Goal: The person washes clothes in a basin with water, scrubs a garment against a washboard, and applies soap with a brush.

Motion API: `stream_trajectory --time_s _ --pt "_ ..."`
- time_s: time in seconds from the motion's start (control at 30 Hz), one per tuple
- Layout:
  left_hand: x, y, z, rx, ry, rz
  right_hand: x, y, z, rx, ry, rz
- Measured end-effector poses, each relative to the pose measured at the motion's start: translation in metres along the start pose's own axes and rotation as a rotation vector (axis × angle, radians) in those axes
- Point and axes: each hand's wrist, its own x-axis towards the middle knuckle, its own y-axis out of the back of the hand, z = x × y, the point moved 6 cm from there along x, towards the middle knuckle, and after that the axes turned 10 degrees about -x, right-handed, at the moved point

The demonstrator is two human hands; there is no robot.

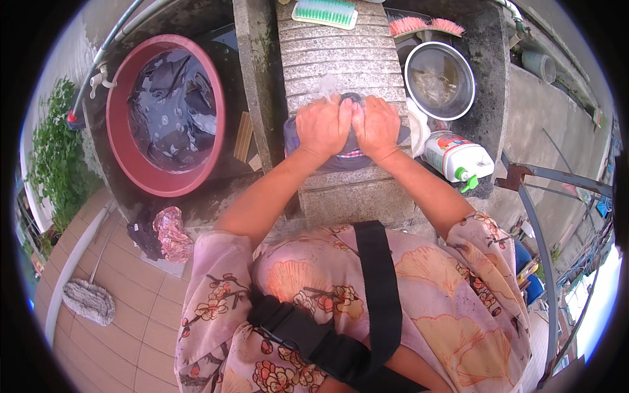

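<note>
A dark grey-blue wet cloth (344,163) with a checked strip lies bunched on a ridged stone washboard (339,59). Both of my hands are closed on it side by side, thumbs together: my left hand (322,124) and my right hand (377,125). Some dark fabric pokes up between the thumbs. Whitish suds or water show just above my left hand. A scrub brush with green bristles (325,12) rests at the far end of the washboard. My fingertips are hidden in the cloth.
Left of the washboard, a red plastic basin (165,187) holds dark clothes in water, beside a tap (102,82). At right are a metal bowl of water (409,81), a pink-bristled brush (427,25) and a white pump bottle (454,154). Clothes (172,235) lie on the near left ledge.
</note>
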Motion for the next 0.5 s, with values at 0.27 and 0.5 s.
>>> stream_trajectory --time_s 0.27,0.5 --pt "0.044 0.016 0.005 0.025 0.121 0.107 0.055 0.002 0.02 0.046 -0.143 -0.163" --pt "-0.016 0.004 -0.013 0.068 -0.328 0.214 0.0 0.001 0.018 0.002 0.152 0.264"
